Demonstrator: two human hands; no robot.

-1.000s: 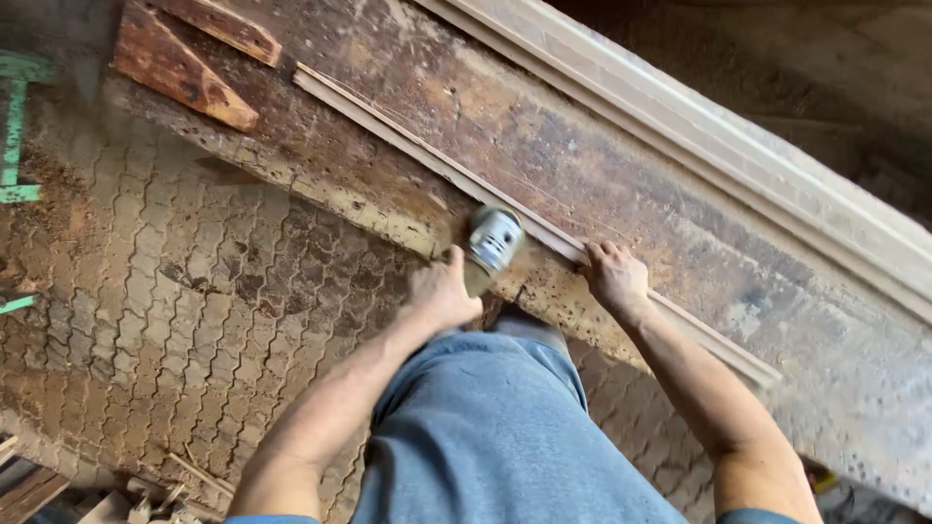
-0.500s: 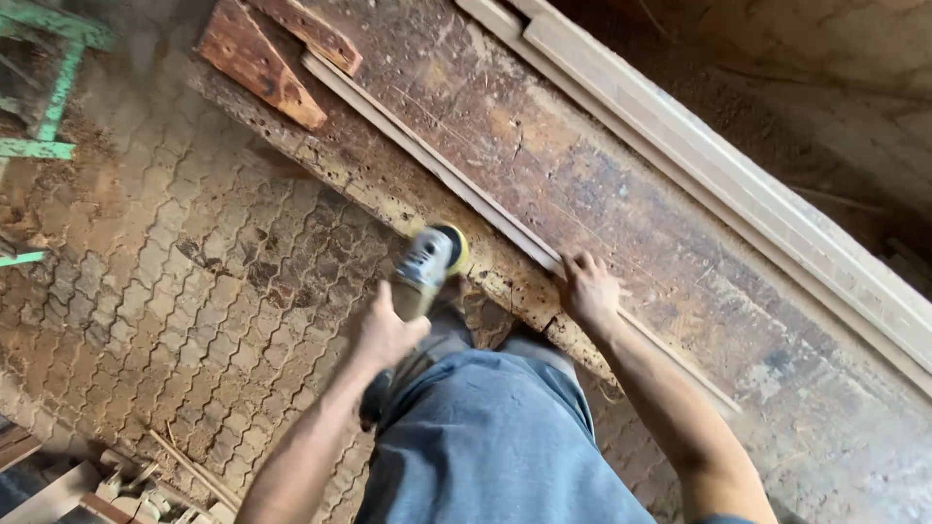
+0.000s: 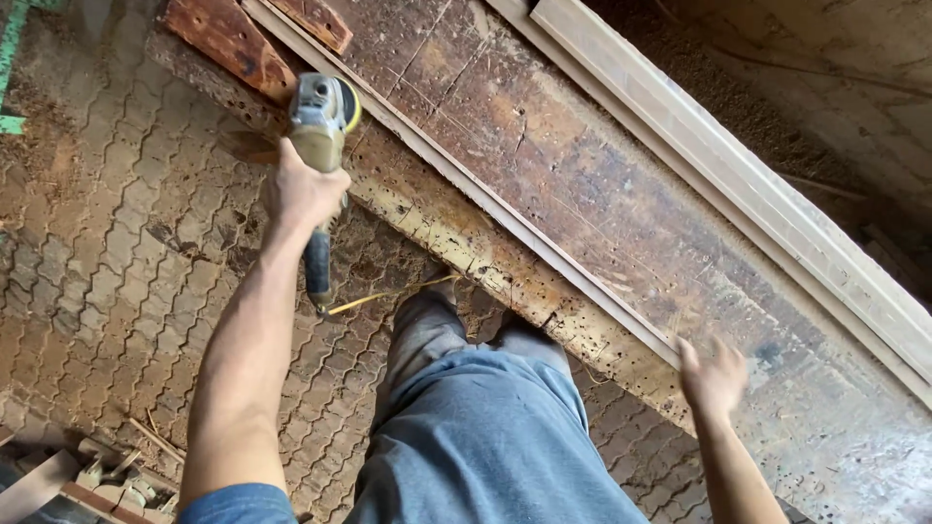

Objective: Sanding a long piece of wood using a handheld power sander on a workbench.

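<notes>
Left grip [image 3: 303, 194] clamps the angle grinder [image 3: 320, 116] at ten o'clock; right grip [image 3: 714, 374], fingers apart, touches the thin wooden strip [image 3: 505, 218] on the bench [image 3: 621, 194].

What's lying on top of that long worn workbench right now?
On the workbench lie a thin wood strip, pale moulding and reddish offcuts. The right hand covers the strip's near end; the grinder hides a bit of the edge.

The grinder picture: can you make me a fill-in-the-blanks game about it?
1. The grinder is held in the ____ hand.
2. The thin wooden strip lies on the long, worn ____.
3. The right hand is at the strip's near ____.

Missing words: left; workbench; end
</notes>
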